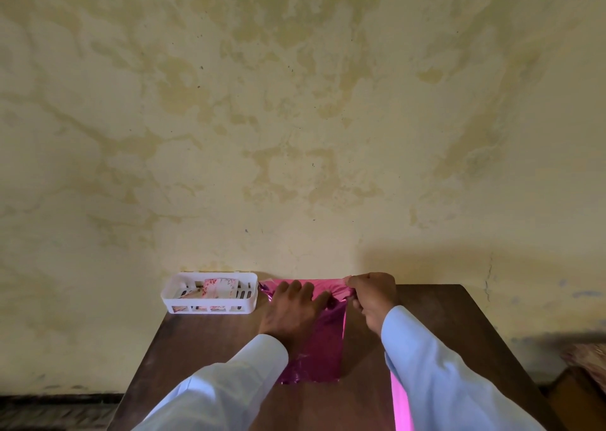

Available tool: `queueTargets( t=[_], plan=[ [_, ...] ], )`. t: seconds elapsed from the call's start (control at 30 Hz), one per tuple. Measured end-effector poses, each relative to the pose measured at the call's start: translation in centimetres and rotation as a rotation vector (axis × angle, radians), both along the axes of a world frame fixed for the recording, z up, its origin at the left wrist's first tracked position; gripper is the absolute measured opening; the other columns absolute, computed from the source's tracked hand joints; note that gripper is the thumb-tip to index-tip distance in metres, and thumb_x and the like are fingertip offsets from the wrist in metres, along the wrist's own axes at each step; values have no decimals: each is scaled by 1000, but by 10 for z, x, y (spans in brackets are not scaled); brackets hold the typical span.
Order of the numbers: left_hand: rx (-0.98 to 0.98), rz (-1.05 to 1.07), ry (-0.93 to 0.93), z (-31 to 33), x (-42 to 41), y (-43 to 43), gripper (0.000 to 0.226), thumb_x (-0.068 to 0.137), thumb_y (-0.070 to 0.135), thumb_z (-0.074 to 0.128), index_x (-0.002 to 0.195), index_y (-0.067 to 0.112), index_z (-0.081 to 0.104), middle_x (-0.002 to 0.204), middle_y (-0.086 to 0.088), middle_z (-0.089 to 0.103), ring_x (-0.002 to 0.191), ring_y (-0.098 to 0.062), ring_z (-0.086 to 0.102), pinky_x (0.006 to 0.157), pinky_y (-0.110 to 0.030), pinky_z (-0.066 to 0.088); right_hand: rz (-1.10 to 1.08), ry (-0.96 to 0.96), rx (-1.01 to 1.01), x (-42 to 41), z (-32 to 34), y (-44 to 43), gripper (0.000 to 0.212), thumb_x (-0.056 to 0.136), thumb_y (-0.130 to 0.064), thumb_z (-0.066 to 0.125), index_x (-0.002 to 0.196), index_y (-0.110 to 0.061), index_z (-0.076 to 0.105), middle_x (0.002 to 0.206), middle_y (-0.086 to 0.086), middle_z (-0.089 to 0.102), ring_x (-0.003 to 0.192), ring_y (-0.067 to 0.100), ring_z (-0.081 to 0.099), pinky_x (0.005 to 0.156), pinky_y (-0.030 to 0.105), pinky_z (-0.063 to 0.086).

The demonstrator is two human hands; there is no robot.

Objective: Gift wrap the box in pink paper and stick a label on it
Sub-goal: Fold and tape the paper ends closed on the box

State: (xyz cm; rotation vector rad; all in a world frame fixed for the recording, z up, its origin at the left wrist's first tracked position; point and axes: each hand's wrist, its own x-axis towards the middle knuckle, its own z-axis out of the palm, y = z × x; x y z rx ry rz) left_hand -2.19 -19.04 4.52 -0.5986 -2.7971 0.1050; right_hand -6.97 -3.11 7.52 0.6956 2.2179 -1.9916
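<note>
Left hand: your left hand lies flat on top of the pink paper, fingers straight and spread, pressing down and gripping nothing.
Right hand: your right hand pinches the far edge of the pink paper between curled fingers and thumb, holding it up just beside your left fingertips.
Pink paper: shiny and creased, it drapes over a boxy shape at the middle of the table, close to the far edge by the wall.
Box: it is hidden under the paper, so you cannot see its surface.
Loose strip: a bright pink strip shows beside your right sleeve at the near edge.
Basket: a white slotted basket sits at the far left corner, just beside the paper, holding printed cards.
</note>
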Motion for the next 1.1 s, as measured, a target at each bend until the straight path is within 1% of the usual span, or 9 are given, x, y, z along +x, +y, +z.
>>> queueTargets(
  t=[0.1, 0.27, 0.37, 0.47, 0.53, 0.6, 0.7, 0.9, 1.1],
  plan=[
    [-12, 35, 16, 3, -1, 1, 44, 102, 21, 44, 145, 22, 36, 123, -11, 55, 112, -34, 50, 100, -43, 38, 6, 17, -20, 2, 2, 1, 14, 88, -6, 68, 77, 1, 66, 59, 9, 58, 46, 15, 49, 48, 26, 42],
    [-24, 67, -90, 13, -18, -5, 28, 95, 18, 50, 122, 21, 57, 111, -6, 62, 103, -30, 57, 91, -42, 46, 4, 42, 14, 7, -10, 7, 35, 99, -32, 52, 77, -7, 62, 67, 7, 62, 56, 20, 55, 55, 30, 46],
    [44, 84, -125, 18, -24, -4, 25, 96, 26, 52, 118, 22, 63, 110, -4, 66, 101, -28, 61, 90, -41, 47, -7, 73, -16, 13, -21, 7, 26, 99, -24, 43, 98, -15, 68, 86, 5, 69, 79, 23, 63, 72, 38, 52],
    [160, 104, -106, 26, -27, -3, 29, 99, 34, 49, 122, 26, 64, 113, -1, 68, 103, -26, 62, 90, -37, 45, 142, 166, -64, 21, -27, 8, 30, 100, -10, 43, 122, -26, 56, 119, 6, 66, 104, 23, 63, 84, 36, 55],
    [171, 114, -108, 29, -29, -3, 29, 100, 33, 48, 123, 27, 63, 114, 0, 68, 105, -25, 62, 89, -36, 43, 288, 210, -25, 26, -27, 9, 44, 99, -6, 50, 133, -32, 45, 128, 1, 60, 108, 15, 60, 83, 20, 54],
    [181, 123, -118, 32, -31, -4, 28, 100, 31, 48, 122, 27, 65, 113, -1, 69, 105, -26, 62, 89, -35, 44, 392, 228, 17, 26, -27, 10, 62, 95, -2, 60, 145, -29, 36, 128, -1, 55, 106, 12, 56, 68, 6, 49],
    [182, 150, -89, 38, -34, -6, 22, 97, 21, 48, 106, 23, 67, 102, -2, 70, 95, -27, 64, 77, -33, 41, 450, 243, 61, 21, -29, 11, 77, 86, -1, 72, 147, -26, 34, 130, 2, 54, 106, 12, 55, 66, 4, 46],
    [176, 140, 69, 48, -48, -13, 22, 90, 19, 54, 104, 25, 70, 100, 1, 70, 93, -25, 63, 77, -34, 42, 437, 283, 84, 12, -28, 8, 65, 80, -27, 82, 133, -28, 45, 117, -3, 67, 107, 12, 64, 74, 12, 47],
    [107, 92, 91, 45, -49, -10, 16, 88, 23, 59, 100, 25, 69, 93, 4, 68, 88, -24, 62, 75, -33, 37, 402, 325, 91, 7, -25, -7, 69, 71, -21, 89, 128, -22, 50, 109, -6, 67, 98, 12, 67, 74, 17, 55]
  ],
)
